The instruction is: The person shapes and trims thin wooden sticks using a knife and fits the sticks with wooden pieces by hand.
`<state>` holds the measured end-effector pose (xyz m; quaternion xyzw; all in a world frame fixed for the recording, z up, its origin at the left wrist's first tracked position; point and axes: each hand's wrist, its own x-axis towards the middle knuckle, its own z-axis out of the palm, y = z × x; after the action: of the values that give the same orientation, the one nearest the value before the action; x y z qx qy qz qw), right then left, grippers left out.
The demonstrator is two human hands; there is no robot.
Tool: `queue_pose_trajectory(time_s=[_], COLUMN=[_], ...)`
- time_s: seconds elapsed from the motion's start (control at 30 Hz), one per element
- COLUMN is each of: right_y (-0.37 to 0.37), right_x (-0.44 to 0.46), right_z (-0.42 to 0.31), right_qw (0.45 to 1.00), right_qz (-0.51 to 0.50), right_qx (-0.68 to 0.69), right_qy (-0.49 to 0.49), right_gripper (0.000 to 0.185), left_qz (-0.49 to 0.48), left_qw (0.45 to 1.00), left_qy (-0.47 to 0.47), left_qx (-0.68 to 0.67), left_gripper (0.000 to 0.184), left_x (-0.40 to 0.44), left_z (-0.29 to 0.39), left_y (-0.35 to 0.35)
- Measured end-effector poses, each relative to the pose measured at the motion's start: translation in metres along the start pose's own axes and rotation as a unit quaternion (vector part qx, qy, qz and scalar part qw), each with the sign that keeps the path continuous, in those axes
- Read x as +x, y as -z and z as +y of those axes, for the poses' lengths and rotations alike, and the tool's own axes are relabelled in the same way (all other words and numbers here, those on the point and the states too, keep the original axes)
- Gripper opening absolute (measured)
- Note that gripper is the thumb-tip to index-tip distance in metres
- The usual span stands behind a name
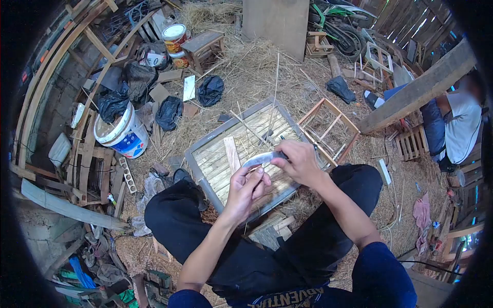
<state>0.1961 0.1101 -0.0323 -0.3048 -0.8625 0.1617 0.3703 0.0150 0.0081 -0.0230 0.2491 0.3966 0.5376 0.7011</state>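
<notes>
My right hand [299, 163] is closed around the dark handle of a knife [263, 158]. Its curved, shiny blade points left over a slatted panel in a grey frame [210, 186]. At the blade's tip is my left hand [245, 187], thumb and fingers curled together. Whether it pinches the blade or some small piece, I cannot make out. Below the hands, a pale flat wooden strip [231, 154] and thin sticks [251, 128] lie on the panel, which rests between my legs.
An open wooden frame [328, 131] leans at the panel's right. To the left stand a white bucket [134, 138] and black plastic bags [168, 114]. A slanted timber post [418, 90] rises at right, with a seated person [458, 126] behind it. Straw covers the ground.
</notes>
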Motion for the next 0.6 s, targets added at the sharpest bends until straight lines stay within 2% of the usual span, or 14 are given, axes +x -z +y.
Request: queue_pose_trajectory(time_s=[0.2, 0.3, 0.4, 0.5, 0.53, 0.6], right_y=[-0.007, 0.0, 0.008, 0.001, -0.007, -0.008], right_x=[-0.006, -0.001, 0.007, -0.001, -0.006, -0.005], right_z=[-0.016, -0.011, 0.0, -0.012, -0.014, -0.014], right_qw=[0.998, 0.999, 0.998, 1.0, 0.999, 0.999], right_qz=[-0.025, -0.032, 0.018, -0.03, -0.04, -0.043], right_qx=[0.041, 0.006, -0.019, 0.003, 0.023, 0.023], right_qy=[0.035, -0.008, -0.059, -0.005, 0.019, 0.006], right_gripper=[0.039, 0.04, 0.04, 0.041, 0.038, 0.037], left_qz=[0.007, -0.009, -0.006, -0.03, -0.012, -0.002], left_qw=[0.999, 0.999, 1.0, 1.0, 1.0, 1.0], left_qy=[-0.015, -0.013, -0.009, 0.003, 0.003, 0.001], left_qx=[0.039, 0.029, 0.018, -0.009, -0.009, 0.0], left_gripper=[0.031, 0.033, 0.036, 0.038, 0.041, 0.043], left_x=[-0.002, -0.001, -0.005, -0.002, -0.002, -0.003], left_z=[-0.002, -0.001, 0.004, -0.002, -0.004, -0.002], left_y=[0.002, 0.006, -0.003, 0.002, 0.002, 0.002])
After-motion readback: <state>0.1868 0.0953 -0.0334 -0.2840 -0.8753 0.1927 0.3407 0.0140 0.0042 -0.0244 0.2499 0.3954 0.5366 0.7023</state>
